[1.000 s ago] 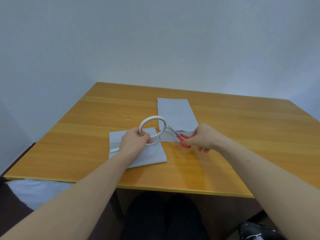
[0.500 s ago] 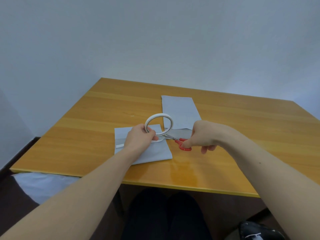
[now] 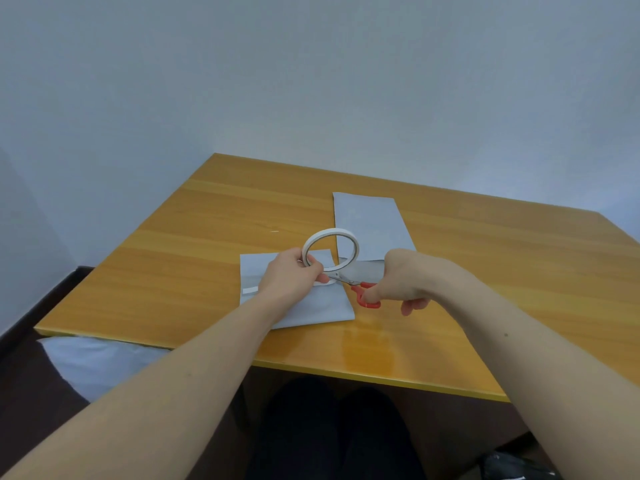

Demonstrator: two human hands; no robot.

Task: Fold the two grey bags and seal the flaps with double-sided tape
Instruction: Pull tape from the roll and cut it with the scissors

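Note:
A folded grey bag [image 3: 311,306] lies near the front of the wooden table [image 3: 173,271], with a white tape strip [image 3: 250,289] stuck along its left side. My left hand [image 3: 291,277] rests on this bag and pinches the white tape roll [image 3: 330,249], which stands upright. My right hand [image 3: 398,277] grips red-handled scissors [image 3: 360,289]; their blades point left and meet the tape just below the roll. The second grey bag [image 3: 370,226] lies flat behind, unfolded.
The table's front edge [image 3: 346,368] runs just above my dark-clothed knees. A pale grey sheet [image 3: 97,362] lies below the table at the left. A dark object [image 3: 516,467] sits low on the floor at the right. A plain wall stands behind.
The scissor blades have slid left under the roll to the tape. My head has tipped up and left, so the table sits lower and further right in view.

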